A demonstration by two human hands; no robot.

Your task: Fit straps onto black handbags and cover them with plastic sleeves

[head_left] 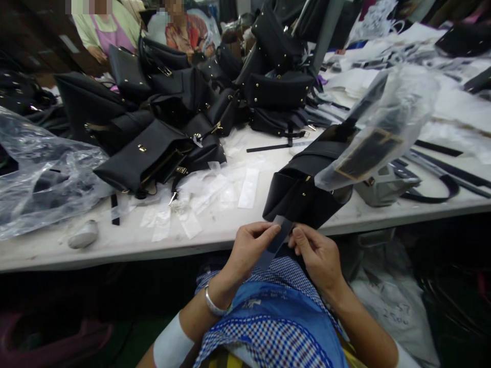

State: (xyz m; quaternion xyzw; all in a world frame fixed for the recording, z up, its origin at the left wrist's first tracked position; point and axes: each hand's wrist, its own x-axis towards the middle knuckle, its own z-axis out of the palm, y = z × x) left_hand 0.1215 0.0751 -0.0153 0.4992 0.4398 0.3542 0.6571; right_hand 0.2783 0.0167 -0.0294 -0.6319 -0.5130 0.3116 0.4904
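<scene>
My left hand [251,245] pinches a dark strip in a clear plastic sleeve [279,239] between thumb and fingers. On the strip's other side, my right hand [316,253] has its thumb and fingertips closed at the edge of the same strip. Just beyond both hands, a black handbag [303,189] lies at the table's front edge, its near end touching or almost touching the strip. A clear plastic wrapper [383,138] with a dark, gold-edged piece inside rests against the bag's right side.
Many black handbags [146,153] are heaped across the white table [215,232]. Plastic film [49,179] lies at the left, near a silvery rounded object [83,234]. Black straps [452,174] lie at the right. Two people stand or sit beyond the heap.
</scene>
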